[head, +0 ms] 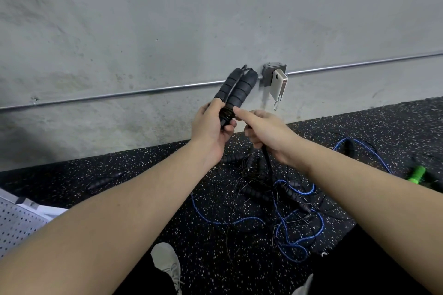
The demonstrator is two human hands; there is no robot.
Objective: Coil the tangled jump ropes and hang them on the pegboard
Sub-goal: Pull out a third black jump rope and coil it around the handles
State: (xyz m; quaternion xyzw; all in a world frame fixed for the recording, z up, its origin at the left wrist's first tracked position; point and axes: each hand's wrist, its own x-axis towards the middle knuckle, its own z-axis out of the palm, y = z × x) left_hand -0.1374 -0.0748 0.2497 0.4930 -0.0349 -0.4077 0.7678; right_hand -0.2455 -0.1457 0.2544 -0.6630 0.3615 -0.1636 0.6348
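Black ribbed foam handles [236, 87] up against a mottled grey concrete wall [167, 19]. Below, black flooring [148, 175] speckled white, a bright blue rope [297, 223] tangled with thin black cord [242, 189], one vivid green handle [416, 174], white perforated pegboard [16, 225].

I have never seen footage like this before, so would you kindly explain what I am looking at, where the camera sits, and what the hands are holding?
There is no machine here, just one picture from a camera worn on a person's head, looking forward and down along both bare arms. The left hand grips a pair of black foam handles held side by side, pointing up toward a grey concrete wall. The right hand holds the thin black cord that hangs down from it, with the forefinger stretched toward the handles. Below, on the speckled black floor, lies a tangle of ropes: a blue rope, more black handles and cords, and a green handle at the right. A white pegboard shows at the lower left edge.
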